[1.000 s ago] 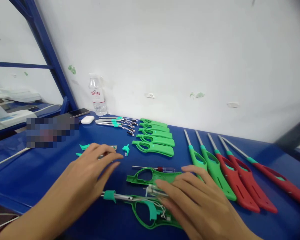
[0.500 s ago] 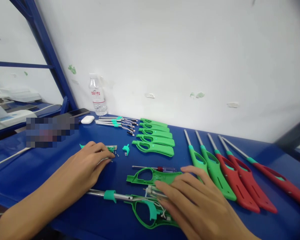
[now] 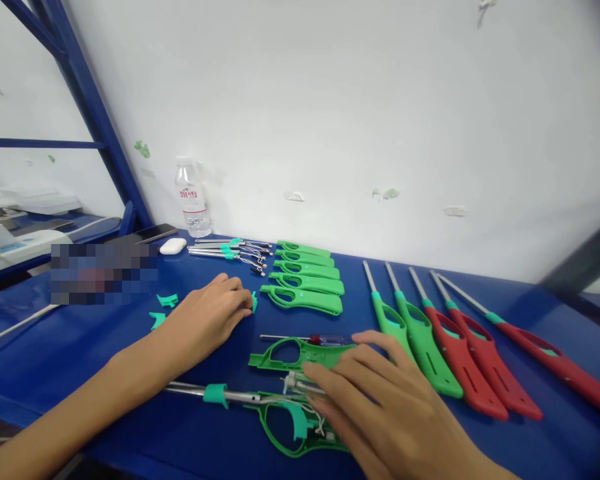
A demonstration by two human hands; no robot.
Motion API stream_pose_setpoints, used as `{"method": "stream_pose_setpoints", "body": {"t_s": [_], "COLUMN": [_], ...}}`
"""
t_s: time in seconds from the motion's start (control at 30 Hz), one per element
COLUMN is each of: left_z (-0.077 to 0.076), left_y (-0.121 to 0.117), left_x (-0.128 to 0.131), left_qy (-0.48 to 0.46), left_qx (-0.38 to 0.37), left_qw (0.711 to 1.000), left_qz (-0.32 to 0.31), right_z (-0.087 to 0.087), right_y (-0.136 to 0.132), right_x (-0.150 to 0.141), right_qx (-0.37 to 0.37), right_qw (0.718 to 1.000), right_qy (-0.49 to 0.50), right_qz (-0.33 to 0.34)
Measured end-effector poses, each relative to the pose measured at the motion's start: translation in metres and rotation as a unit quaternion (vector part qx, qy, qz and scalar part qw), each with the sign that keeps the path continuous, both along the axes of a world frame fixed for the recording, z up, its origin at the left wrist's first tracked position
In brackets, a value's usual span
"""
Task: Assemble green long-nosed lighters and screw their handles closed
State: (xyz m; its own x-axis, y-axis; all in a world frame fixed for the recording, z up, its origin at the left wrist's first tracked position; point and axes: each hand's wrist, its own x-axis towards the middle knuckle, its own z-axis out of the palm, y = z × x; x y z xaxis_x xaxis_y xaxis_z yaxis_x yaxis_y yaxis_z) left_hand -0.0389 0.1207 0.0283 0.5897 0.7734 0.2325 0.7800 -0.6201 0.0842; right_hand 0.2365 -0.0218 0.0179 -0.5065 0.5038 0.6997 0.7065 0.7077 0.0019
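Observation:
My left hand (image 3: 215, 308) is at the middle left of the table, its fingers closed at a small teal plastic piece (image 3: 255, 302) that they partly cover. Under the fingers of my right hand (image 3: 390, 400) is a clear lighter fuel tank with a metal valve (image 3: 296, 382), mostly hidden by the hand. The tank lies over an open green lighter half-shell (image 3: 275, 440), in which a teal trigger (image 3: 299, 421), white wires and a metal tube (image 3: 243, 397) with a teal collar show. Behind it rest another green half-shell (image 3: 270, 360) and a screwdriver (image 3: 325, 340).
Several green half-shells (image 3: 307, 301) lie in a row at the back, beside metal tubes with wires (image 3: 215, 250). Assembled green and red lighters (image 3: 473, 363) line the right side. A water bottle (image 3: 193, 203), white case (image 3: 173, 247) and loose teal pieces (image 3: 167, 301) are at left.
My left hand has moved right, away from the teal and metal parts it covered, to the small teal piece. My right hand stays at the fuel tank. The view has shifted slightly.

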Motion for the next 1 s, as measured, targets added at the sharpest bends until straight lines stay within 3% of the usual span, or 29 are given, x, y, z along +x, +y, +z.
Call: {"method": "stream_pose_setpoints", "body": {"t_s": [0.23,0.43,0.57,0.8,1.0], "left_z": [0.005,0.023,0.029,0.021,0.01], "left_y": [-0.011,-0.058,-0.083,-0.092,-0.098], "left_x": [-0.005,-0.004,0.01,0.023,0.025], "left_qy": [-0.06,-0.181,-0.305,-0.336,-0.358], "left_qx": [0.001,0.057,0.032,0.011,-0.078], "left_qw": [0.998,0.982,0.952,0.94,0.929], "left_qz": [0.013,0.023,-0.016,-0.059,-0.05], "right_z": [0.0,-0.002,-0.003,-0.005,-0.004], "right_y": [0.0,0.003,0.004,0.004,0.005], "right_x": [-0.001,0.001,0.002,0.004,0.002], "right_qx": [0.008,-0.008,-0.01,-0.018,-0.028], "right_qw": [1.0,1.0,1.0,0.999,0.999], "right_qy": [-0.002,-0.004,-0.003,-0.011,-0.013], "right_qz": [-0.014,-0.017,-0.018,-0.025,-0.021]}}
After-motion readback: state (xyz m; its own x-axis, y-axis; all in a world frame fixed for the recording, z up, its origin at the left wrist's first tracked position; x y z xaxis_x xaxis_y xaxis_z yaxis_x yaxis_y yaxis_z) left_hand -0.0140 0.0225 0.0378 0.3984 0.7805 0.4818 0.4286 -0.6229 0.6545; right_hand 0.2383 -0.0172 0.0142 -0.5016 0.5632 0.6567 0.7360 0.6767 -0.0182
